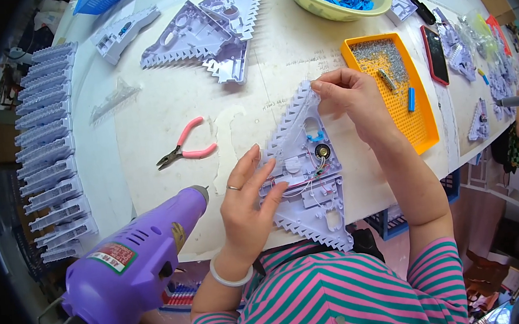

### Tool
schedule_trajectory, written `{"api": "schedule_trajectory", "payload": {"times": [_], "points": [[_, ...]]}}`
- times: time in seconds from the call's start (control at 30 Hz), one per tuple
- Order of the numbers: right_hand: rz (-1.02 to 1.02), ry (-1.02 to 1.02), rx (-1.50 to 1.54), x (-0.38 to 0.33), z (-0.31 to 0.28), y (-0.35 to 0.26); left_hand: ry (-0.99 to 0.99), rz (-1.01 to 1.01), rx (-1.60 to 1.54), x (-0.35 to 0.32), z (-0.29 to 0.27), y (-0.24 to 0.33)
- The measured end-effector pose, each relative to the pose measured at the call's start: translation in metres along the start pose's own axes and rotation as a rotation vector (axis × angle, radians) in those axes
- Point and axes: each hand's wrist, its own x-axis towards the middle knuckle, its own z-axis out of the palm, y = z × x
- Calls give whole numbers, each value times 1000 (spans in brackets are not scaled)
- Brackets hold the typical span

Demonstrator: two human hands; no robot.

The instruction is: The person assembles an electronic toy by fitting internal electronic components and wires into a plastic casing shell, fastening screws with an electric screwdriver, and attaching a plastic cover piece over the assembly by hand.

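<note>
In front of me lies a triangular lilac plastic shell [302, 130] with toothed edges. It holds a small round speaker [322, 151], thin wires and a light-blue piece [315, 137]. A second toothed shell [319, 213] sits against its near side, with wires running across to it. My right hand [352, 95] pinches the far tip of the first shell between thumb and fingers. My left hand [246, 203], fingers spread, rests at the shells' left edge near the joint. Pink-handled pliers [187, 145] lie on the table to the left.
A purple electric screwdriver [138, 253] looms at lower left. Stacked toothed parts [51, 143] line the left side; more shells [190, 35] lie at the back. A yellow tray [426, 127] of screws, a bowl [375, 5] of blue pieces and a phone [435, 55] stand right.
</note>
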Motion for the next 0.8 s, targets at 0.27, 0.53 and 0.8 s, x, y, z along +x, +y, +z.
{"api": "schedule_trajectory", "payload": {"times": [0.27, 0.53, 0.8], "points": [[7, 38, 53, 1, 3, 1, -23, -168, -104, 17, -4, 1], [-31, 19, 97, 3, 2, 4, -47, -115, -55, 22, -7, 2], [-64, -10, 55, -2, 4, 10, -78, -191, -166, 14, -8, -3]]}}
